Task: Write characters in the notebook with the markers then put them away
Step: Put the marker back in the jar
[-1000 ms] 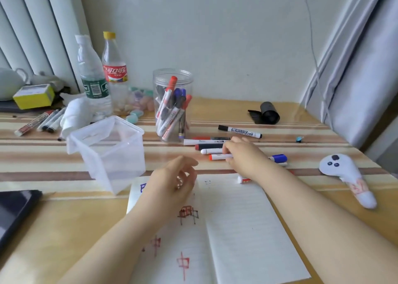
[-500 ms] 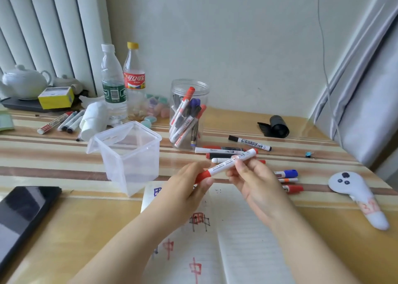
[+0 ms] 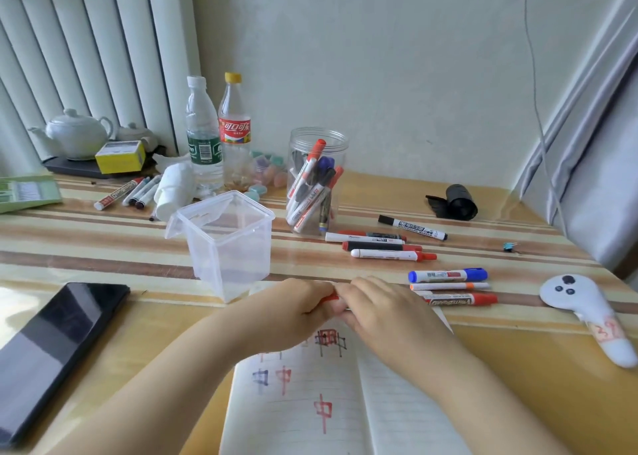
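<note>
Head view, looking down at both hands meeting over top edge of open notebook (image 3: 310, 403). Left hand (image 3: 293, 311) and right hand (image 3: 376, 311) touching at fingertips, fingers curled around a red-capped marker (image 3: 329, 298), of which only a sliver of red shows between them; rest hidden, so capped or uncapped cannot be told. Left fingers (image 3: 319, 308) gripping red end; right fingers (image 3: 348, 299) wrapped over barrel side. Notebook lying flat on table (image 3: 103, 247), directly below and toward the body from the fingers, red and blue characters written on its left page, right page blank and lined.

Just beyond left fingers: clear square plastic container (image 3: 229, 244), upright, lid hinged back. Farther beyond, between both hands' line: round clear jar (image 3: 316, 178) holding several markers, tilted, red and blue caps up. Right of jar, beyond right fingers: loose row of markers (image 3: 379, 246) lying flat, and a black-capped marker (image 3: 412, 227) angled beside them. Just right of right fingers: blue marker (image 3: 447, 275), thin orange marker (image 3: 448, 286), red-capped marker with printed barrel (image 3: 459, 299), stacked close in parallel. Far right: white controller (image 3: 587, 313) and black roll (image 3: 455, 202). Far left of left fingers: dark phone (image 3: 55, 347). At back left: two plastic bottles (image 3: 203, 137), white teapot (image 3: 77, 133), yellow box (image 3: 121, 156), three more markers (image 3: 131, 192).
</note>
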A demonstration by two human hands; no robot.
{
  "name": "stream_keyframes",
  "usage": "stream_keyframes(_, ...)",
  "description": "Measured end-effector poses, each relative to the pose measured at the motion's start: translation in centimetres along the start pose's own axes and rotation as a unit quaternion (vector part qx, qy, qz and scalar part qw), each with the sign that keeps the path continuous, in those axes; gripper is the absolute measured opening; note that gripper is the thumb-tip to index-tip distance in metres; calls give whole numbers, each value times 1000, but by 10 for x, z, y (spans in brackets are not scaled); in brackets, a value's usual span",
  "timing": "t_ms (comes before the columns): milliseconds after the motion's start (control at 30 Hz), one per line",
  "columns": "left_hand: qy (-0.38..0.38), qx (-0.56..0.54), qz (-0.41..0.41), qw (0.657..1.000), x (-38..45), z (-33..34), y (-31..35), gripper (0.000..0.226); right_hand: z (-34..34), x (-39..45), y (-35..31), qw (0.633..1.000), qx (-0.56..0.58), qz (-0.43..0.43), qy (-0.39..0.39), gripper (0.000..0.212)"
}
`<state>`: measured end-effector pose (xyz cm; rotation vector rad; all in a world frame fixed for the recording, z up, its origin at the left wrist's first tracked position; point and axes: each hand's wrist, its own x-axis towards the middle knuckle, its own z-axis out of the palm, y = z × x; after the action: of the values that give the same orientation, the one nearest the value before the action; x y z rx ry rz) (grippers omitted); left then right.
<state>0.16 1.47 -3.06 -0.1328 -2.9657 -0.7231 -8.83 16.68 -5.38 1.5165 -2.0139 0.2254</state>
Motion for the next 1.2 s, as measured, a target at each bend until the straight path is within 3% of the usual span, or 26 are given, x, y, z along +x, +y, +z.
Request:
stream_keyframes(167, -70, -45, -12, 996, -23, -1, -12, 29, -1, 0, -19, 999, -8, -33, 6, 35)
stream_keyframes(467, -100, -109, 1, 989, -43, -10, -15, 26, -8, 7, -41, 999, -12, -29, -35, 31)
stream_keyframes(767, -85, -138, 14, 987, -62, -6, -16, 33, -16, 2, -54, 999, 6, -28, -45, 29)
stream_keyframes(867, -63, -112, 15, 992, -64, -7, -13, 30, -17, 2, -54, 997, -12, -51, -50, 7)
stream_keyframes(967, -40, -53, 8, 998, -61, -8, -12, 23, -20, 7, -54, 994, -33, -70, -74, 33)
stream_keyframes(1200, -84, -77, -9, 993, -65, -6, -8, 24, -21, 3, -52, 992, -36, -94, -75, 22)
